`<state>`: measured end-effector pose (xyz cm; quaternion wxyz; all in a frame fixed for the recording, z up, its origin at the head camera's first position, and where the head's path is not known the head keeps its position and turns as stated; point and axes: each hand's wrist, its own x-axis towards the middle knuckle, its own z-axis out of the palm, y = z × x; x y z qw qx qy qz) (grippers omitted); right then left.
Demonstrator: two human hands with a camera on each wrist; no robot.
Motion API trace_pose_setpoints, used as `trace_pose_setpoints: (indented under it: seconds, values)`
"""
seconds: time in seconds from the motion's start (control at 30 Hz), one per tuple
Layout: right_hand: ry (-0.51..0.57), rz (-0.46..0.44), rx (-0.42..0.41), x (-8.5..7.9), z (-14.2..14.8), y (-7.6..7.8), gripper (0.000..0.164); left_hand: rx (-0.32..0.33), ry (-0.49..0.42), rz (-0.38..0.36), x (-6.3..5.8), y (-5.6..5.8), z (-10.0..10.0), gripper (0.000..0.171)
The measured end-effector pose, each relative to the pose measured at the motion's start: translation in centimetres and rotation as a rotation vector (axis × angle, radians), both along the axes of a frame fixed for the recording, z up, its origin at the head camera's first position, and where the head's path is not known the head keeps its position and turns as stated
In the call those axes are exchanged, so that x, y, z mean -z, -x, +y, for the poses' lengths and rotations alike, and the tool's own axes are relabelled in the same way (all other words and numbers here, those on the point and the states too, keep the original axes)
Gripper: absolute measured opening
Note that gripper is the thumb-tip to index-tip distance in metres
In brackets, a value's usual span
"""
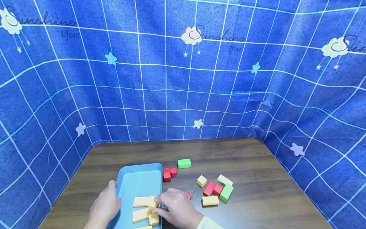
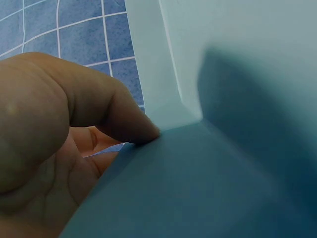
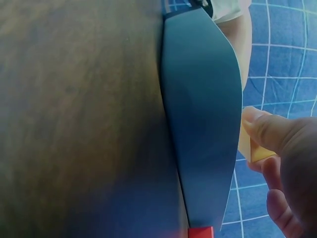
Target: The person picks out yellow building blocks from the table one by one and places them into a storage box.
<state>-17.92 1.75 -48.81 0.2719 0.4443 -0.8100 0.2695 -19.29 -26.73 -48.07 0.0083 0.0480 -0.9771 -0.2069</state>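
Note:
My left hand (image 1: 105,203) grips the left wall of a blue tray (image 1: 140,182). In the left wrist view, one digit (image 2: 131,116) bends over the tray's rim, with other fingers behind the wall. My right hand (image 1: 178,208) is at the tray's right rim, pinching a yellow block (image 3: 255,151) between thumb and fingers. Several flat yellow blocks (image 1: 141,215) lie in the near part of the tray, and a small yellow block (image 1: 153,220) is just below the pinching fingers.
Red blocks (image 1: 167,176) stand against the tray's right side, with a green block (image 1: 184,163) behind. Farther right lie a yellow cube (image 1: 201,181), a yellow cylinder (image 1: 210,201), red blocks (image 1: 210,188) and a green block (image 1: 227,193). A blue grid-patterned curtain (image 1: 177,79) surrounds the wooden table (image 1: 257,162).

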Motion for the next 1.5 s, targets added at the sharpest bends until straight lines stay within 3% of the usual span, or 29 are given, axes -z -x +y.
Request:
trace_pose_setpoints:
  seconds: [0.57,0.9,1.5]
  values:
    - [-0.090,-0.028,0.029,0.55,-0.14,0.37,0.020,-0.003,-0.001,-0.020,0.02,0.12,0.07,0.056]
    - [-0.121,-0.100,0.043,0.75,-0.26,0.34,0.019,-0.003,-0.001,-0.016,-0.08,0.00,0.13,0.057]
    - [-0.153,-0.100,0.108,0.58,-0.88,0.28,0.012,0.006,-0.003,0.001,-0.03,0.01,-0.08,0.056]
